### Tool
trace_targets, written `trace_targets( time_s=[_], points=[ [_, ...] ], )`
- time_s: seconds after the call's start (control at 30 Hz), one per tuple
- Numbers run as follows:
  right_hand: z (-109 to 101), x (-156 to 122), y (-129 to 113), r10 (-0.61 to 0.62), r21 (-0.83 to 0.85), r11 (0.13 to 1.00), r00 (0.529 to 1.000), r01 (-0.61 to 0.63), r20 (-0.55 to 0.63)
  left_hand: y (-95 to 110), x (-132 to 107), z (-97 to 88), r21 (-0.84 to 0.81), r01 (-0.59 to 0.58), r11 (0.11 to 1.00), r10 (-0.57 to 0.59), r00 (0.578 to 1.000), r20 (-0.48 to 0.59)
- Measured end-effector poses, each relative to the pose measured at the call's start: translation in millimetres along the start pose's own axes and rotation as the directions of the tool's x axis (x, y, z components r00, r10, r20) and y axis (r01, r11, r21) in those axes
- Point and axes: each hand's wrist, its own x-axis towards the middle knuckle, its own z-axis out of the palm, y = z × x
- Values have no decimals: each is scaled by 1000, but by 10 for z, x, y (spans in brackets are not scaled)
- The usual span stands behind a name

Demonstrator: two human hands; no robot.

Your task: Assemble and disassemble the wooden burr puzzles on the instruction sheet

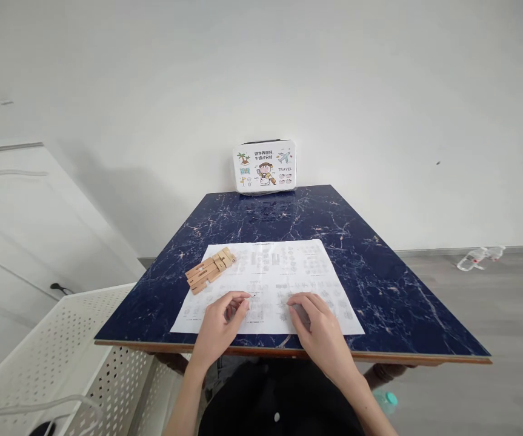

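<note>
A printed paper sheet [268,275] with small grey diagrams lies flat on the table, near its front edge. Over the sheet's lower left part rests my left hand [225,315], fingers loosely curled, thumb and index tips close but apart, with nothing seen in it. My right hand [316,318] rests on the lower right part, loosely bent, thumb away from the fingers, holding nothing visible. Across the sheet's upper left edge lies a wooden block figure [210,270] made of several jointed pieces, beyond my left hand and touched by neither hand.
A white case [265,166] with cartoon prints stands against the wall at the back of the dark blue marbled table [370,290]. White perforated shelving [106,357] is at the left. Clear plastic bottles [473,259] and a teal-capped bottle [386,399] are on the floor.
</note>
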Motion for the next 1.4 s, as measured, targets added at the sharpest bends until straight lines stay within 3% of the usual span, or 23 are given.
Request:
trace_targets(
  time_s=[0.43, 0.6, 0.7, 0.9, 1.0, 1.17, 1.4],
  points=[
    [34, -9, 26, -26, -27, 999, 1000, 25, -18, -26, -6, -60, 41, -57, 997, 57, 998, 20],
    [29, -9, 10, -17, -17, 1000, 1000, 17, -9, -125, 165, -189, 311, -222, 924, 253, 965, -65],
    [20, -5, -4, -11, -11, 1000, 1000, 11, 4, -305, 349, -327, 488, -208, 848, 309, 942, -135],
    [27, -4, -6, -3, -13, 1000, 1000, 3, 16, -788, 550, -650, 612, -51, 789, 234, 946, -224],
    [34, -8, -3, -1, -13, 1000, 1000, 1, 19, -939, 527, -782, 594, 56, 802, 114, 963, -244],
    [39, -12, -3, -1, -28, 1000, 1000, 1, 14, -951, 453, -901, 541, 147, 828, -20, 972, -233],
    [47, -18, -5, 4, -49, 999, 1000, -3, 16, -863, 254, -859, 490, 139, 860, -10, 967, -256]
  ],
)
